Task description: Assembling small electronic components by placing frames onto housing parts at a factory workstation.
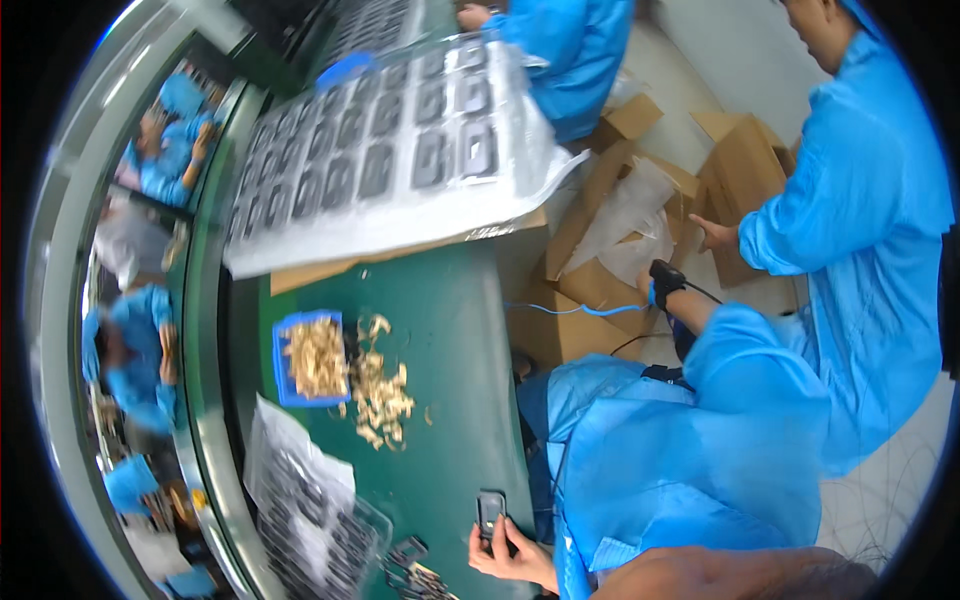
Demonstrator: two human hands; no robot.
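A green counter (450, 330) runs through a workroom where people in blue coats stand among cardboard boxes (600, 290). The left hand (505, 553) pinches a small dark rectangular part (490, 510), its grip closed around the part's lower end at the counter edge. Beyond that grip lie tan scraps (380, 395) and a blue tray (310, 358). The right hand (655, 290) reaches into a box; its grip cannot be told.

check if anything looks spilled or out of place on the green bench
Yes: tan scraps lie loose on the green bench beside the blue bin, outside its rim, as if spilled over.
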